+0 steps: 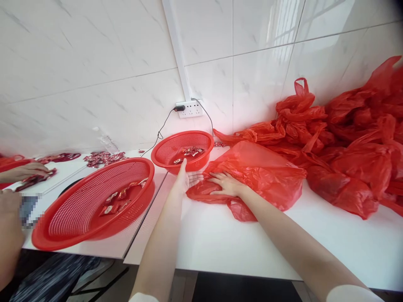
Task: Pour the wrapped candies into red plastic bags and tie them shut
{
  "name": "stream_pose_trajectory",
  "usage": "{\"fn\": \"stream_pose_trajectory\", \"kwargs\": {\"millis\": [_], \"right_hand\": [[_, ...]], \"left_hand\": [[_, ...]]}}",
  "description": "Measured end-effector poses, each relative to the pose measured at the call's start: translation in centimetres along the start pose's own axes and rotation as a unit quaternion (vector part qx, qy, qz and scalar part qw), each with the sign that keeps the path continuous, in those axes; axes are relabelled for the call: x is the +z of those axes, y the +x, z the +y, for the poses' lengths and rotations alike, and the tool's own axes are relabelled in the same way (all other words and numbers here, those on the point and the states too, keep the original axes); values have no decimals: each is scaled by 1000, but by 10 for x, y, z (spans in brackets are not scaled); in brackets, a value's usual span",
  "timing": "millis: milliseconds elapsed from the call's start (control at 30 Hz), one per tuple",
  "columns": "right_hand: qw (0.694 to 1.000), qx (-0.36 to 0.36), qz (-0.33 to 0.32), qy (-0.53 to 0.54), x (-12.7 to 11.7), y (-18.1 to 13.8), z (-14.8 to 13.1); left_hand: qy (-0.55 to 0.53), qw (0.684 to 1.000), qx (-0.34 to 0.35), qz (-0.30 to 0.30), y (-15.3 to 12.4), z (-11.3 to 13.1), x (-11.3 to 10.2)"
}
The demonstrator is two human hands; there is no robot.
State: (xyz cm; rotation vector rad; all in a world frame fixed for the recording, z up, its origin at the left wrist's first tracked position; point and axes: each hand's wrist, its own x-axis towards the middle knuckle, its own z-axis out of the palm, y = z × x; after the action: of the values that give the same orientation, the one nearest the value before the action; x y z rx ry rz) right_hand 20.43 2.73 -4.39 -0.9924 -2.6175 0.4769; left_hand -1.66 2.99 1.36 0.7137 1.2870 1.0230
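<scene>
A thin red plastic bag [267, 167] lies spread and puffed up on the white table in front of me. My right hand [228, 183] rests flat on its left part, fingers spread. At the bag's left edge, my left hand [189, 178] is held upright on its side with the thumb up and the fingers stretched out; nothing is in it. Just behind that hand stands a small red basket [162, 153] with several small red-and-white wrapped packets [192, 151] inside. The left thumb overlaps the basket's front wall in view; whether it touches, I cannot tell.
A big red basket [72, 209] holding several packets [116, 203] stands at the left. Knotted red bags [346, 155] are heaped along the wall at right. A power strip [190, 109] with cables is on the wall. A co-worker's hand [31, 170] is at far left.
</scene>
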Motion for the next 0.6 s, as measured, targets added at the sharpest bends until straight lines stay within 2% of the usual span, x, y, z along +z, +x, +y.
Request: {"fn": "stream_pose_trajectory", "kwargs": {"millis": [100, 267, 367, 600], "right_hand": [[998, -18, 51, -30, -1, 2, -3], [978, -74, 174, -87, -1, 6, -11], [971, -91, 204, -85, -4, 9, -18], [944, -51, 326, -23, -36, 8, -36]], "left_hand": [[-66, 997, 4, 36, 0, 1, -3], [-151, 988, 21, -26, -8, 4, -11], [-155, 987, 49, -12, -7, -3, -14], [-159, 981, 108, -10, -5, -21, 2]]}}
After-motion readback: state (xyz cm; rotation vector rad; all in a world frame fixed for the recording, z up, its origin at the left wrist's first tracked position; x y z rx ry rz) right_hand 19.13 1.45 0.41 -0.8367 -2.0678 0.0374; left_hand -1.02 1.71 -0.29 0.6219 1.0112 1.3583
